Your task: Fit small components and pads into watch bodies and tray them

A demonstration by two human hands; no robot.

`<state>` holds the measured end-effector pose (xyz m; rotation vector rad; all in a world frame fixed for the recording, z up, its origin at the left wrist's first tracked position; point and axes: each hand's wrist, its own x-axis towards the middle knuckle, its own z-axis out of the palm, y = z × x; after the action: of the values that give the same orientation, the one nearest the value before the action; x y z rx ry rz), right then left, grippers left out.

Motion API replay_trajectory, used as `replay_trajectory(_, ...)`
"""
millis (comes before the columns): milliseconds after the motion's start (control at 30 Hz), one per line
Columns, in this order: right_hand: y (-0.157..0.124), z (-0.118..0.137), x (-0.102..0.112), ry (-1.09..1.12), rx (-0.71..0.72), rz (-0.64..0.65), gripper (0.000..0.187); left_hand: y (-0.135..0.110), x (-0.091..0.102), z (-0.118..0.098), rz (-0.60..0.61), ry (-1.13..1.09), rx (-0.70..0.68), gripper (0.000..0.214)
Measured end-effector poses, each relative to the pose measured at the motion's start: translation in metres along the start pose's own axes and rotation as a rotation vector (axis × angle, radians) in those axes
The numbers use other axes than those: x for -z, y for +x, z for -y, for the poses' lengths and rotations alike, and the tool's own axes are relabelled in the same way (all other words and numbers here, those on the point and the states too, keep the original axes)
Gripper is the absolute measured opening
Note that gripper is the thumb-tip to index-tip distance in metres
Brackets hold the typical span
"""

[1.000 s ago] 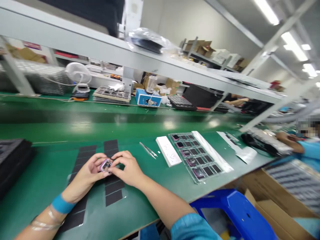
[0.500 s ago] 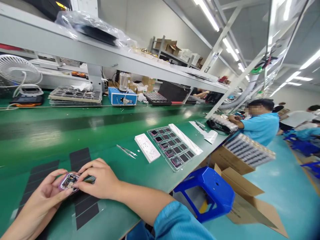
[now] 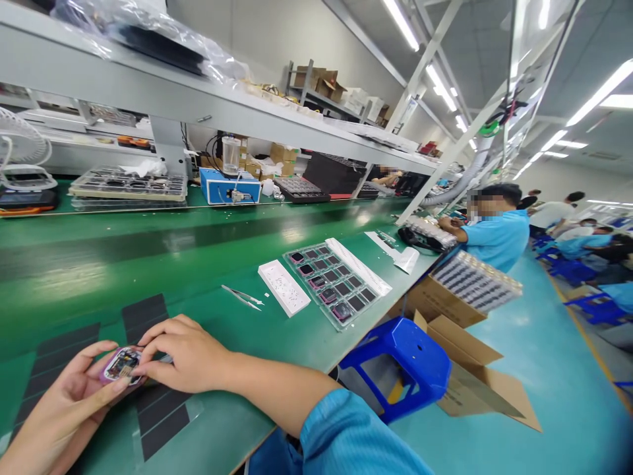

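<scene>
My left hand [image 3: 74, 389] holds a small watch case [image 3: 121, 365] with a purple rim, its open side facing up so that the circuit board inside shows. Thumb and fingers grip it by the edges. The fingertips of my right hand [image 3: 180, 353] are pinched together at the right side of the case and touch it. A thin edge of something pale shows under the right palm, too covered to name. Beneath both hands lie strips of dark square sheets [image 3: 163, 422] on the green bench. Tweezers [image 3: 242, 298] rest beyond the right hand.
Right of the tweezers are a white block [image 3: 284, 288] with small bits on it and a clear tray [image 3: 341, 322] of dark squares and purple-rimmed cases. A blue stool [image 3: 403, 366] and open carton [image 3: 475, 369] stand beside the bench. A co-worker [image 3: 497, 231] sits farther along.
The view has swung slightly, so the bench items appear farther left. Both hands stay at the watch case, with the right fingers still pinched at its edge.
</scene>
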<state>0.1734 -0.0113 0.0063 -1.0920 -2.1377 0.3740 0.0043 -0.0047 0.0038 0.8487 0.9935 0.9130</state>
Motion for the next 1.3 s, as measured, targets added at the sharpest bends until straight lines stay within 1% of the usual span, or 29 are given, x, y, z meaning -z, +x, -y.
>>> replay_trajectory(67, 0.003, 0.001, 0.012, -0.024, 0.002, -0.044, 0.007, -0.001, -0.002, -0.001, -0.015, 0.05, -0.069, 0.055)
replay_trajectory(100, 0.004, 0.001, 0.022, -0.035, -0.005, -0.107, 0.008, -0.001, -0.003, -0.001, -0.025, 0.065, -0.094, 0.054)
replay_trajectory(167, 0.005, -0.005, 0.048, -0.047, -0.068, -0.33, 0.008, -0.003, -0.006, -0.001, -0.051, 0.016, -0.076, 0.056)
replay_trajectory(200, 0.003, -0.011, 0.064, -0.048, -0.138, -0.482, 0.007, -0.005, -0.007, 0.0, -0.049, -0.014, -0.08, 0.058)
replay_trajectory(233, 0.001, -0.02, 0.081, -0.043, -0.254, -0.651, 0.006, -0.006, -0.009, 0.0, -0.033, -0.04, -0.092, 0.059)
replay_trajectory(267, -0.002, -0.032, 0.097, -0.029, -0.316, -0.743, 0.008, -0.006, -0.009, 0.001, -0.006, -0.061, -0.111, 0.059)
replay_trajectory(333, -0.012, -0.062, 0.128, -0.004, -0.42, -0.851, 0.016, -0.007, -0.009, 0.002, 0.059, -0.093, -0.133, 0.055)
replay_trajectory(367, -0.017, -0.078, 0.141, -0.015, -0.549, -0.882, 0.016, -0.006, -0.009, 0.003, 0.093, -0.106, -0.137, 0.053)
replay_trajectory(400, -0.023, -0.093, 0.152, -0.045, -0.667, -0.859, 0.017, -0.005, -0.007, 0.004, 0.125, -0.119, -0.137, 0.052)
replay_trajectory(433, -0.029, -0.105, 0.16, -0.095, -0.765, -0.752, 0.016, -0.005, -0.006, 0.005, 0.152, -0.13, -0.136, 0.051)
replay_trajectory(467, -0.033, -0.115, 0.166, -0.15, -0.836, -0.618, 0.013, -0.004, -0.005, 0.006, 0.174, -0.141, -0.136, 0.05)
replay_trajectory(500, -0.036, -0.122, 0.169, -0.173, -0.879, -0.552, 0.01, -0.004, -0.004, 0.006, 0.194, -0.152, -0.137, 0.05)
replay_trajectory(533, -0.037, -0.124, 0.169, -0.198, -0.905, -0.489, 0.011, -0.004, -0.003, 0.007, 0.213, -0.164, -0.139, 0.05)
replay_trajectory(567, -0.036, -0.123, 0.165, -0.216, -0.906, -0.47, 0.013, -0.004, -0.003, 0.007, 0.233, -0.177, -0.145, 0.05)
replay_trajectory(633, -0.027, -0.109, 0.147, -0.194, -0.822, -0.486, 0.013, -0.004, -0.003, 0.009, 0.277, -0.203, -0.165, 0.05)
replay_trajectory(700, -0.014, -0.083, 0.116, -0.023, -0.653, -0.437, 0.014, -0.004, -0.003, 0.01, 0.32, -0.22, -0.181, 0.051)
replay_trajectory(733, -0.008, -0.068, 0.098, 0.116, -0.559, -0.371, 0.016, -0.003, -0.002, 0.01, 0.336, -0.225, -0.186, 0.051)
replay_trajectory(800, -0.001, -0.037, 0.063, 0.368, -0.408, -0.162, 0.015, -0.002, -0.001, 0.012, 0.347, -0.229, -0.193, 0.052)
replay_trajectory(833, 0.0, -0.024, 0.048, 0.413, -0.351, -0.091, 0.012, -0.001, 0.0, 0.012, 0.345, -0.232, -0.195, 0.053)
replay_trajectory(867, -0.001, -0.014, 0.035, 0.428, -0.308, -0.05, 0.008, -0.001, 0.0, 0.013, 0.34, -0.235, -0.196, 0.054)
replay_trajectory(933, -0.004, -0.001, 0.018, 0.416, -0.271, -0.041, 0.004, 0.0, 0.002, 0.013, 0.334, -0.238, -0.199, 0.055)
replay_trajectory(1000, -0.007, 0.001, 0.011, 0.418, -0.282, -0.067, 0.004, 0.0, 0.002, 0.013, 0.333, -0.236, -0.205, 0.055)
replay_trajectory(1133, -0.009, -0.005, 0.008, 0.444, -0.318, -0.085, 0.004, 0.0, 0.001, 0.013, 0.309, -0.22, -0.215, 0.055)
replay_trajectory(1300, -0.008, -0.003, 0.005, 0.371, -0.296, -0.112, 0.005, 0.002, 0.002, 0.014, 0.272, -0.192, -0.241, 0.056)
